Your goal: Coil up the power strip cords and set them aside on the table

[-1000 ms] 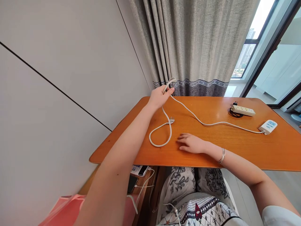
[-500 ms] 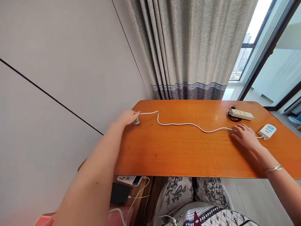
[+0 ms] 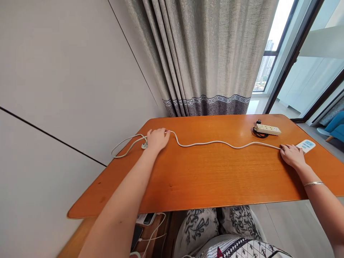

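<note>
While the white cord point(image 3: 215, 142) lies stretched across the orange table point(image 3: 215, 179), L hand point(image 3: 158, 139) covers it by the plug point(image 3: 144, 145) near the left edge; can't tell if the fingers clamp it. R hand point(image 3: 292, 156) rests flat, fingers unclenched, on the cord just beside the white socket box point(image 3: 306, 145). Power strip point(image 3: 268, 129) lies behind.

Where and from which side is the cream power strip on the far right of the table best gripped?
Pinch the power strip across its narrow width near the middle or right end, coming from above. It lies flat, long axis left to right, and a black cord bunches at its left end. The right hand is nearest.
</note>
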Demonstrator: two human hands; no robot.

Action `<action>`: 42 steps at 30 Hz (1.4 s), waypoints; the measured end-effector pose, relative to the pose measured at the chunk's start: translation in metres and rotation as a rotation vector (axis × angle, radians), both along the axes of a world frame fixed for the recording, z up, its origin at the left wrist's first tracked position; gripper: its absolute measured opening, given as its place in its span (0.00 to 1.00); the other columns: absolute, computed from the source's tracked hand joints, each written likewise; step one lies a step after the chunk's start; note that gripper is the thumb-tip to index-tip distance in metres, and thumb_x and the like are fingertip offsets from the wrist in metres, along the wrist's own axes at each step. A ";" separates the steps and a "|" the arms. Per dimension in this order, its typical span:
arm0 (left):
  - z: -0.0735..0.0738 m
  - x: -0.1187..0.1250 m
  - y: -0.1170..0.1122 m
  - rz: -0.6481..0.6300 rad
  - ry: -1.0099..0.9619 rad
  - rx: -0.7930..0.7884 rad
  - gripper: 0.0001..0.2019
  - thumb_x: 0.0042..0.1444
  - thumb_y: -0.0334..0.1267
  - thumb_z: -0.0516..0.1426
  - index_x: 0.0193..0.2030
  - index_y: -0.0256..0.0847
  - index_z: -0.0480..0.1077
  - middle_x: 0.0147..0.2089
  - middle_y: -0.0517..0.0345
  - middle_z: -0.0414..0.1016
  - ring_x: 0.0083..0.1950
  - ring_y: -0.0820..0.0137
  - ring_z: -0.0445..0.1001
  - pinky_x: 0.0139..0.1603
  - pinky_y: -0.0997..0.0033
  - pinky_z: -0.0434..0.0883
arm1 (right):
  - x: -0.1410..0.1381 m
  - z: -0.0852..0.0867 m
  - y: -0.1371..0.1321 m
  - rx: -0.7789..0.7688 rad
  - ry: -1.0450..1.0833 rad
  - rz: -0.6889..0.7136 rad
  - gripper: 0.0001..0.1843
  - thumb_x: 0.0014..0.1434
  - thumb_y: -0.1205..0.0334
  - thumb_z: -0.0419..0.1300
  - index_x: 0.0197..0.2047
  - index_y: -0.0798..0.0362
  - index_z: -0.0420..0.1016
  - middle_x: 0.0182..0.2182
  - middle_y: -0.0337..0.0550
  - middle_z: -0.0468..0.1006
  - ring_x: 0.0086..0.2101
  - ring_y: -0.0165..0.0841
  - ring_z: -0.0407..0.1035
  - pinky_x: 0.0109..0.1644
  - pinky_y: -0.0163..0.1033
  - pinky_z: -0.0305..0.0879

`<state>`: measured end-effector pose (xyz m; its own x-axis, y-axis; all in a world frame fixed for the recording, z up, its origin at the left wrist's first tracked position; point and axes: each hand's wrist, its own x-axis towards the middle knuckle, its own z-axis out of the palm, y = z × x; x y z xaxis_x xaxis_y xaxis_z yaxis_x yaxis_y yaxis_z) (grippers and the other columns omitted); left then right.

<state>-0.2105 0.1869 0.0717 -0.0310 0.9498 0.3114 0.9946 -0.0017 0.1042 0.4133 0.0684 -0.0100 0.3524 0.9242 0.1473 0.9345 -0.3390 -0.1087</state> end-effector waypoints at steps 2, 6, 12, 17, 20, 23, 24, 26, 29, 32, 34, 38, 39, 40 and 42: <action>-0.008 0.012 -0.003 -0.010 -0.008 0.006 0.23 0.65 0.47 0.44 0.49 0.34 0.74 0.53 0.34 0.80 0.58 0.47 0.74 0.72 0.43 0.50 | 0.003 0.008 0.010 0.038 0.046 -0.046 0.26 0.63 0.62 0.45 0.54 0.63 0.78 0.56 0.68 0.75 0.59 0.60 0.66 0.63 0.73 0.53; -0.024 0.033 -0.007 0.020 -0.135 0.201 0.20 0.65 0.44 0.46 0.54 0.37 0.72 0.62 0.35 0.73 0.71 0.47 0.61 0.74 0.37 0.35 | -0.007 0.022 0.040 0.154 0.087 -0.002 0.26 0.63 0.63 0.45 0.56 0.64 0.75 0.55 0.67 0.75 0.57 0.53 0.68 0.61 0.58 0.62; -0.026 0.093 0.002 -0.184 -0.256 0.172 0.17 0.64 0.39 0.50 0.56 0.41 0.70 0.68 0.41 0.68 0.74 0.54 0.57 0.77 0.45 0.38 | -0.055 0.033 0.101 0.264 0.140 0.163 0.26 0.59 0.66 0.52 0.59 0.61 0.72 0.59 0.60 0.73 0.60 0.45 0.64 0.65 0.47 0.58; -0.021 0.141 0.017 -0.265 -0.310 -0.123 0.17 0.66 0.40 0.49 0.56 0.37 0.71 0.62 0.40 0.73 0.59 0.58 0.75 0.62 0.60 0.68 | -0.073 0.042 0.137 0.252 0.201 0.126 0.28 0.57 0.68 0.51 0.61 0.64 0.68 0.58 0.61 0.73 0.59 0.44 0.65 0.63 0.46 0.61; -0.024 0.152 0.019 -0.349 -0.279 -0.254 0.15 0.66 0.42 0.52 0.51 0.38 0.74 0.55 0.45 0.79 0.53 0.61 0.78 0.54 0.65 0.71 | -0.073 0.043 0.145 0.230 0.208 0.090 0.28 0.57 0.67 0.52 0.61 0.60 0.68 0.58 0.59 0.73 0.58 0.46 0.65 0.62 0.50 0.61; -0.027 0.153 0.017 -0.403 -0.226 -0.379 0.13 0.63 0.44 0.55 0.45 0.40 0.77 0.49 0.47 0.82 0.50 0.59 0.79 0.49 0.65 0.72 | -0.068 0.042 0.145 0.173 0.195 0.062 0.27 0.57 0.63 0.55 0.60 0.57 0.69 0.56 0.59 0.74 0.57 0.50 0.65 0.62 0.58 0.58; -0.027 0.152 0.015 -0.413 -0.208 -0.411 0.13 0.63 0.44 0.55 0.44 0.40 0.77 0.48 0.47 0.82 0.49 0.59 0.79 0.48 0.65 0.72 | -0.065 0.041 0.143 0.151 0.188 0.053 0.26 0.57 0.62 0.56 0.59 0.57 0.69 0.55 0.60 0.74 0.57 0.52 0.66 0.62 0.60 0.57; -0.026 0.153 0.012 -0.428 -0.173 -0.457 0.13 0.62 0.44 0.55 0.44 0.40 0.78 0.49 0.46 0.82 0.49 0.58 0.79 0.47 0.64 0.72 | -0.059 0.038 0.139 0.113 0.170 0.044 0.27 0.55 0.63 0.57 0.60 0.57 0.68 0.54 0.61 0.75 0.57 0.52 0.66 0.63 0.64 0.53; -0.020 0.156 0.007 -0.446 -0.128 -0.512 0.13 0.61 0.42 0.54 0.42 0.40 0.78 0.49 0.46 0.82 0.48 0.58 0.79 0.45 0.65 0.71 | -0.052 0.035 0.134 0.068 0.135 0.050 0.32 0.53 0.68 0.57 0.62 0.58 0.64 0.55 0.61 0.74 0.59 0.51 0.64 0.65 0.65 0.50; -0.014 0.159 0.000 -0.468 -0.108 -0.602 0.11 0.58 0.40 0.54 0.35 0.41 0.79 0.37 0.51 0.83 0.37 0.63 0.79 0.38 0.68 0.70 | -0.049 0.034 0.132 0.028 0.098 0.065 0.35 0.52 0.70 0.56 0.65 0.58 0.62 0.57 0.61 0.72 0.60 0.52 0.63 0.65 0.67 0.49; -0.010 0.160 -0.005 -0.479 -0.096 -0.653 0.10 0.54 0.38 0.55 0.28 0.41 0.78 0.29 0.53 0.80 0.30 0.65 0.77 0.33 0.69 0.68 | -0.049 0.034 0.131 0.007 0.075 0.073 0.36 0.52 0.71 0.56 0.66 0.57 0.61 0.59 0.61 0.70 0.61 0.52 0.62 0.66 0.68 0.48; -0.001 0.159 -0.016 -0.490 -0.053 -0.638 0.07 0.47 0.35 0.58 0.22 0.39 0.77 0.28 0.48 0.79 0.30 0.60 0.76 0.32 0.65 0.67 | -0.055 0.040 0.129 -0.024 0.042 0.076 0.35 0.55 0.70 0.57 0.66 0.57 0.63 0.59 0.64 0.67 0.60 0.53 0.64 0.66 0.66 0.49; 0.001 0.158 -0.018 -0.495 -0.052 -0.619 0.07 0.46 0.34 0.58 0.24 0.39 0.78 0.30 0.46 0.80 0.32 0.59 0.77 0.34 0.65 0.68 | -0.058 0.042 0.129 -0.029 0.037 0.080 0.33 0.56 0.68 0.57 0.66 0.57 0.64 0.59 0.64 0.68 0.59 0.54 0.65 0.65 0.64 0.51; 0.003 0.158 -0.020 -0.502 -0.058 -0.593 0.07 0.47 0.34 0.58 0.27 0.39 0.80 0.33 0.45 0.82 0.35 0.57 0.78 0.36 0.64 0.69 | -0.061 0.045 0.128 -0.030 0.034 0.089 0.33 0.57 0.66 0.58 0.66 0.57 0.64 0.58 0.64 0.68 0.57 0.54 0.67 0.64 0.62 0.55; 0.007 0.158 -0.021 -0.518 -0.088 -0.518 0.11 0.51 0.35 0.58 0.38 0.39 0.82 0.44 0.43 0.83 0.44 0.55 0.79 0.43 0.62 0.71 | -0.074 0.054 0.127 -0.005 0.040 0.128 0.33 0.59 0.60 0.59 0.67 0.56 0.64 0.57 0.64 0.67 0.54 0.53 0.70 0.59 0.56 0.63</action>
<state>-0.0525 0.1661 0.0788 0.4572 0.8741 -0.1641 0.8676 -0.3979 0.2982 0.3395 0.1951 0.0439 0.2371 0.9627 0.1305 0.9651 -0.2180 -0.1453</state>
